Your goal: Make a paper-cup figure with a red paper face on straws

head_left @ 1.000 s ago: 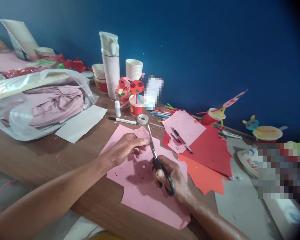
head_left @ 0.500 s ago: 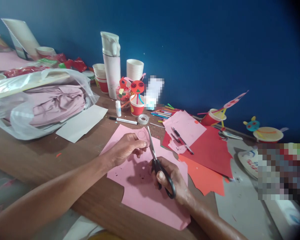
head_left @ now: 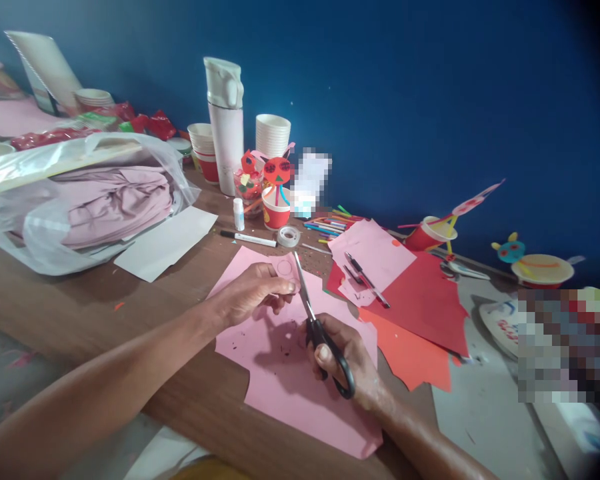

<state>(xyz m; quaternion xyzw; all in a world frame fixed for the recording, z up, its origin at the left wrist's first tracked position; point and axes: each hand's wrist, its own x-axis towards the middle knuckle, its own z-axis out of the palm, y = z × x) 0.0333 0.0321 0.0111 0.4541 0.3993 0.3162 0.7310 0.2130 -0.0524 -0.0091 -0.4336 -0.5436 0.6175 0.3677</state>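
Observation:
My left hand (head_left: 253,293) pinches a pink paper sheet (head_left: 300,407) near a pencilled circle (head_left: 284,267). My right hand (head_left: 347,360) grips black-handled scissors (head_left: 321,335), with the steel blades (head_left: 301,283) pointing up towards the circle. The blade tips reach the paper's far edge beside my left fingertips. Small dark scraps lie on the pink sheet, under the shadow of my hands. The sheet rests on a brown wooden table (head_left: 190,373).
A plastic bag of mauve cloth (head_left: 105,207) lies at the left, beside a white sheet (head_left: 165,243). Behind stand a white flask (head_left: 225,127), paper cups (head_left: 273,133) and tape (head_left: 289,236). Red paper (head_left: 420,300) with pens lies at the right, near paper-cup crafts (head_left: 430,233).
The whole scene has shifted slightly right and up in view. My hands and the scissors keep almost the same position on the pink paper.

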